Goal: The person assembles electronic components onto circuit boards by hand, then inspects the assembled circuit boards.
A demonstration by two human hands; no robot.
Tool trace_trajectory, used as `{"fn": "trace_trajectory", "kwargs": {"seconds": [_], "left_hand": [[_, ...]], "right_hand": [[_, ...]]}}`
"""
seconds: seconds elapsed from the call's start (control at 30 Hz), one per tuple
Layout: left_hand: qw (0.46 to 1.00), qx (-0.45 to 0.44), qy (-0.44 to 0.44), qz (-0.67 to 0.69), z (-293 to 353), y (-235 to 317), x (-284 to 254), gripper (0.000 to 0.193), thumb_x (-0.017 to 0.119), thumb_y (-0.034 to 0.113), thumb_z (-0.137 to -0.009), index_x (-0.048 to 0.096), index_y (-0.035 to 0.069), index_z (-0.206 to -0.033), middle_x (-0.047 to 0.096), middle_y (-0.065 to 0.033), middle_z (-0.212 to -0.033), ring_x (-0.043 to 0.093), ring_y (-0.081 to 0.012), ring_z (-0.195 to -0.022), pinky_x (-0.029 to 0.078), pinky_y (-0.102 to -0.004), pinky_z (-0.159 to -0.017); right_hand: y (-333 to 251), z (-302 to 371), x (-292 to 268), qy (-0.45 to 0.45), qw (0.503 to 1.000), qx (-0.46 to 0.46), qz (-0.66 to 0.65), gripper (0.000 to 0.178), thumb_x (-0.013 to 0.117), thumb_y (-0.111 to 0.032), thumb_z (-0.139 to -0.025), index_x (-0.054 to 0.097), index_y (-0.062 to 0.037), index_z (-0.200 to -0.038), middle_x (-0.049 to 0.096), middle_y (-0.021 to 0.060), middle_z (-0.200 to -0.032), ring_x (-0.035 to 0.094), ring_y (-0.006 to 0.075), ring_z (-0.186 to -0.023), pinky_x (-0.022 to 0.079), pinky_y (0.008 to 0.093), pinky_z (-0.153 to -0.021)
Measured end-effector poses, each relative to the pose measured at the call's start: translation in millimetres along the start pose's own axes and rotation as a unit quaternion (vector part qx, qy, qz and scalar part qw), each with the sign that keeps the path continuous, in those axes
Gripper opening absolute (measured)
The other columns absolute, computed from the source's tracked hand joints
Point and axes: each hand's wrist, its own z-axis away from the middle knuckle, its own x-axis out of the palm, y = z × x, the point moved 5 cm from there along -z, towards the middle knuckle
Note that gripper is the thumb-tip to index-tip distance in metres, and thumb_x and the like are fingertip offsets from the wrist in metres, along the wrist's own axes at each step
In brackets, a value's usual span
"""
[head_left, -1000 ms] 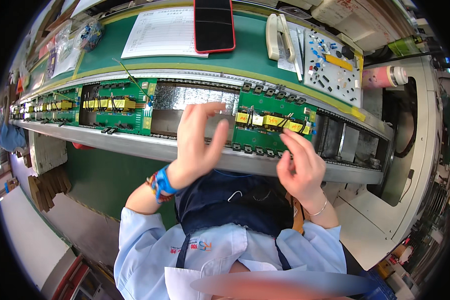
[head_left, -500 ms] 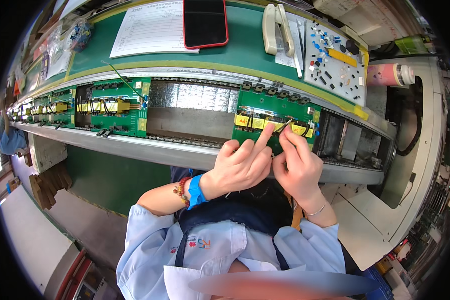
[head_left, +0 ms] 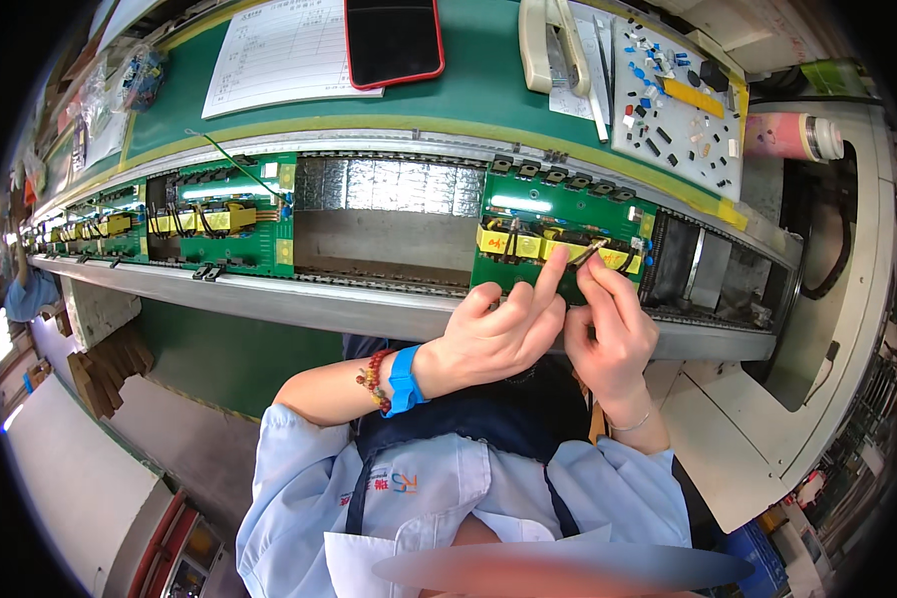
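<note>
A green circuit board (head_left: 538, 189) with a row of yellow-taped components (head_left: 496, 240) and dark upright parts sits in the conveyor rails before me. My left hand (head_left: 503, 334) reaches over its near edge. The index finger stretches out onto a yellow-taped component, while the other fingers are loosely bent; nothing shows in them. Close beside it, my right hand (head_left: 613, 334) is closed, thumb and index finger pinching a thin black wire (head_left: 589, 251) at the board's right part. The fingertips partly cover the wire and the components there.
More populated boards (head_left: 264, 231) stand in the conveyor to the left. Behind the rail (head_left: 389, 143) lie papers (head_left: 269, 60), a red-edged phone (head_left: 396, 40), a cream handset-shaped thing (head_left: 535, 50) and a white board with small parts (head_left: 673, 164). A pink bottle (head_left: 777, 137) is at right.
The circuit board has shifted slightly to the right along the conveyor. Both hands have moved right with it, keeping much the same pose.
</note>
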Motion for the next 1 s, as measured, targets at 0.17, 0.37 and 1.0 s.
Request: {"fn": "trace_trajectory", "kwargs": {"seconds": [0.17, 0.37, 1.0], "left_hand": [[0.999, -0.013, -0.003, 0.038, -1.9, -9.0, -3.0, 0.009, 0.058, 0.017, -0.069, 0.051, 0.014, -0.075, 0.06, -0.0048, -0.124, 0.042, -0.0128, -0.074, 0.031, -0.0252, -0.064], [0.999, -0.022, -0.004, 0.034, -5.7, -10.7, -4.7, 0.01, 0.06, 0.014, -0.069, 0.052, 0.015, -0.075, 0.061, -0.0018, -0.123, 0.043, -0.0131, -0.073, 0.031, -0.0254, -0.065], [0.995, 0.062, -0.032, 0.074, -35.2, 27.7, 9.8, 0.013, 0.059, 0.015, -0.069, 0.053, 0.01, -0.08, 0.058, -0.0145, -0.124, 0.045, -0.0124, -0.076, 0.035, -0.0233, -0.065]], "right_hand": [[-4.4, -7.0, -4.6, -0.024, 0.999, 0.004, 0.02, 0.033, 0.062, 0.002, -0.061, 0.067, 0.0033, -0.094, 0.065, 0.0104, -0.106, 0.063, 0.0158, -0.061, 0.05, 0.0246, -0.052], [-3.9, -4.6, -6.3, -0.016, 1.0, -0.007, 0.02, 0.034, 0.061, 0.001, -0.061, 0.066, 0.004, -0.094, 0.064, 0.0106, -0.109, 0.063, 0.0148, -0.06, 0.049, 0.0243, -0.052], [41.2, 15.3, -32.0, 0.029, 0.999, 0.035, -0.026, 0.034, 0.06, 0.006, -0.065, 0.066, 0.0039, -0.099, 0.065, 0.0116, -0.106, 0.067, 0.0212, -0.078, 0.053, 0.0275, -0.06]]}}
